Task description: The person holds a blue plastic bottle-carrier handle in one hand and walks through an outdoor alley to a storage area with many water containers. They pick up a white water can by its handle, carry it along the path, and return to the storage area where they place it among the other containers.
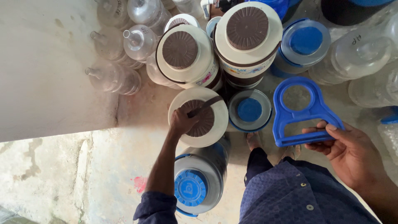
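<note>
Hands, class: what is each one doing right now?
Left hand: closed on the brown handle of a white jug.
Right hand: holding a blue bottle carrier.

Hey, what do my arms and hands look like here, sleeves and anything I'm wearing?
Both hands, left hand and right hand, are bare: no gloves and no rings or watch that show. The left arm wears a dark blue sleeve pushed up near the elbow, matching the buttoned, patterned shirt.

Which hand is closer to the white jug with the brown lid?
The left hand: it rests right on the brown lid of the white jug, fingers on its strap. The right hand is off to the side, holding a blue plastic handle.
</note>
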